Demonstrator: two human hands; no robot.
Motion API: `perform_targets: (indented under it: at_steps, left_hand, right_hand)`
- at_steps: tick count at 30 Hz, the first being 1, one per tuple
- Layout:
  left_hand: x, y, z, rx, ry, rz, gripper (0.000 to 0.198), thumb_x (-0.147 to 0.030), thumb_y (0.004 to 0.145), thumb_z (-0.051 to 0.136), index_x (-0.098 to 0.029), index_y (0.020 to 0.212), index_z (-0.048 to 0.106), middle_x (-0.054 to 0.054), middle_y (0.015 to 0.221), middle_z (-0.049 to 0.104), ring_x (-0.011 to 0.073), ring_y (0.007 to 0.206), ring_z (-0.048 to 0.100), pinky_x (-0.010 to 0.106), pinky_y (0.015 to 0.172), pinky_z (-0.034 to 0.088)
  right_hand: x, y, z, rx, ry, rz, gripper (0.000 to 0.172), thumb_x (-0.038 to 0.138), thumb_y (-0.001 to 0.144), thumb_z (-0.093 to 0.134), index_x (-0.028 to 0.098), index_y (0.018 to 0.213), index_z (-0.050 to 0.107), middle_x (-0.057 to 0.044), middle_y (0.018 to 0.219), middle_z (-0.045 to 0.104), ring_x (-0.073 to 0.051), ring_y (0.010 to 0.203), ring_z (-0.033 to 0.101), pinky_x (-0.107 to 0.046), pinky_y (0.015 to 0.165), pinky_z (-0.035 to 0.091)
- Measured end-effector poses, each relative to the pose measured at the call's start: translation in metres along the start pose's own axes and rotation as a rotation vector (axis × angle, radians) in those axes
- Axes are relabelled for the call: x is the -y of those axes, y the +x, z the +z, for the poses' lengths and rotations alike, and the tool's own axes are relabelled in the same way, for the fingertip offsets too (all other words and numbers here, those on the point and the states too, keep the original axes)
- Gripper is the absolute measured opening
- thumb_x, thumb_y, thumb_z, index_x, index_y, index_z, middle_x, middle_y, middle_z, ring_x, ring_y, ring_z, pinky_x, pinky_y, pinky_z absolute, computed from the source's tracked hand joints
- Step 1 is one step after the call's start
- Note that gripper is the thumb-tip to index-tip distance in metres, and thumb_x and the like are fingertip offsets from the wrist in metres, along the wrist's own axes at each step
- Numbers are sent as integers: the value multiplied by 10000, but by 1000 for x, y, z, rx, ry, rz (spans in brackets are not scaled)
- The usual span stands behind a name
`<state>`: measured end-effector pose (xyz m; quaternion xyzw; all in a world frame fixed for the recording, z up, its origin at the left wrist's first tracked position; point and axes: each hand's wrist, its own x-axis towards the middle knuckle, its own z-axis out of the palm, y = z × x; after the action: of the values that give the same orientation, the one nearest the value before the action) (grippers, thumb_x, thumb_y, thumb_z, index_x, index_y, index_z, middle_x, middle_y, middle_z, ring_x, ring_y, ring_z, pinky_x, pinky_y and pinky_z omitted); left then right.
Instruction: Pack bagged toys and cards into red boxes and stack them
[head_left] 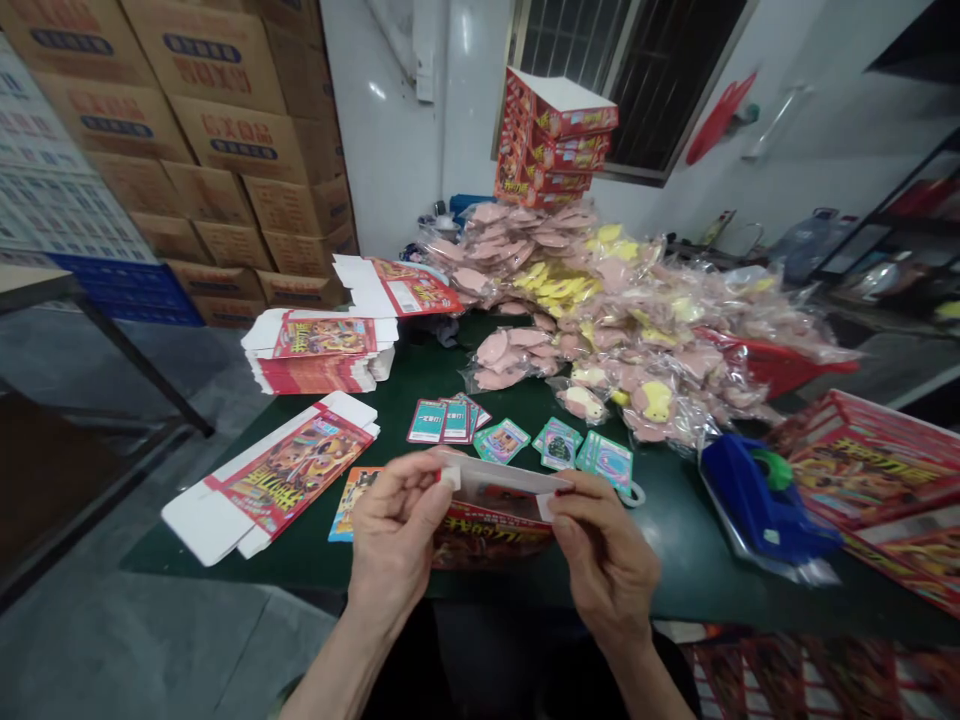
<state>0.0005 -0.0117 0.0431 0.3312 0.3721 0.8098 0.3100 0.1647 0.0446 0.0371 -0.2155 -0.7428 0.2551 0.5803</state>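
At the table's near edge I hold a red printed carton [491, 535] upright, its top end facing me with the flaps up. My left hand [401, 520] pinches the carton's left top corner by a small white side flap. On the opposite corner, my right hand [607, 545] grips the other side flap between thumb and fingers. The carton's inside is mostly hidden behind its front panel. Just beyond it lie small groups of cards: teal-backed cards [442, 420] and green-edged picture cards [559, 443]. An orange and blue printed sheet [346, 510] is partly behind my left hand.
A flat carton [296, 465] and a stack of folded cartons [322, 350] lie left. Bagged pink and yellow plush pieces [577, 290] heap at the back, below stacked filled boxes [555, 130]. A blue tape dispenser [761, 500] and red boxes [877, 460] stand right.
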Motion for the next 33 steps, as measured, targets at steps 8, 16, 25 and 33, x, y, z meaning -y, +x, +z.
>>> perform_targets:
  at_steps: [8,16,25,33]
  left_hand:
    - [-14,3,-6,256,-44,-51,48,-169,762,663,-199,735,688,50,904,647,176,850,616,276,706,512]
    - [-17,-5,-8,324,84,2,143,-315,782,638,-201,866,617,85,1024,612,218,911,602,302,715,508]
    - [-15,-4,-5,290,313,117,120,-155,844,566,-223,938,595,35,968,623,142,908,593,219,748,490]
    - [-19,2,-11,351,68,-124,85,-168,790,643,-211,832,703,54,995,631,162,856,626,256,713,522]
  right_hand:
    - [10,5,-4,101,-103,-17,312,56,850,488,250,1058,616,-53,988,575,-158,911,584,-294,765,500]
    - [18,0,-13,166,-45,141,258,297,866,544,226,1106,607,-94,1158,599,-234,1086,562,-363,875,481]
    - [27,7,-1,82,-170,174,187,177,860,558,239,1036,572,-2,913,627,-114,809,602,-211,711,479]
    - [37,5,4,101,-224,46,256,60,864,493,217,1027,610,-30,950,559,-106,858,571,-209,719,466]
